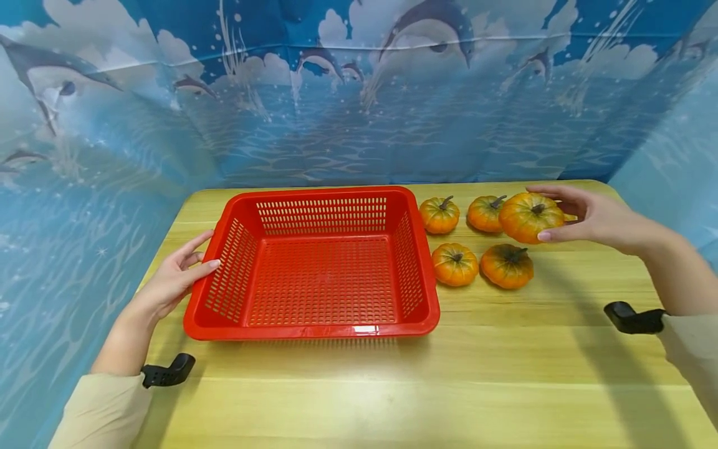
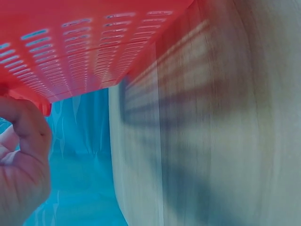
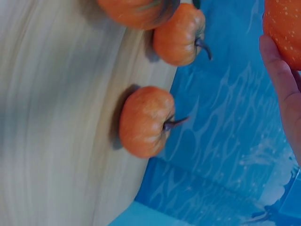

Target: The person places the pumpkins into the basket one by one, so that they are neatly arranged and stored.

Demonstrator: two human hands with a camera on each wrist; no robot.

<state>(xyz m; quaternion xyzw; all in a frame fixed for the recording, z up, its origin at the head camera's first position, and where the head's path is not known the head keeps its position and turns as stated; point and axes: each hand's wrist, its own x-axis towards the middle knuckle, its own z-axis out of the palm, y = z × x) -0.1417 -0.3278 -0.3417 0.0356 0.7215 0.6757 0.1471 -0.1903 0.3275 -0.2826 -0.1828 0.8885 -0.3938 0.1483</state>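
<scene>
My left hand (image 1: 176, 274) grips the left rim of a red plastic basket (image 1: 311, 332), thumb over the edge. In the left wrist view the slotted basket wall (image 2: 89, 47) rises above the wooden table. My right hand (image 1: 600, 218) holds a small orange pumpkin (image 1: 527, 218) between thumb and fingers, raised over the table. That pumpkin (image 3: 284, 33) is partly cut off in the right wrist view. Near it on the table are several more: a pumpkin (image 1: 485, 215) behind, a pumpkin (image 1: 505, 268) in front, and two pumpkins (image 1: 439, 217) beside the basket's right side. The basket's inside is bare.
The light wooden table (image 1: 359, 399) spreads under everything, its far edge meeting a blue dolphin-print curtain (image 1: 359, 125). The curtain also hangs on both sides. Black wrist mounts (image 1: 168, 371) sit on both forearms.
</scene>
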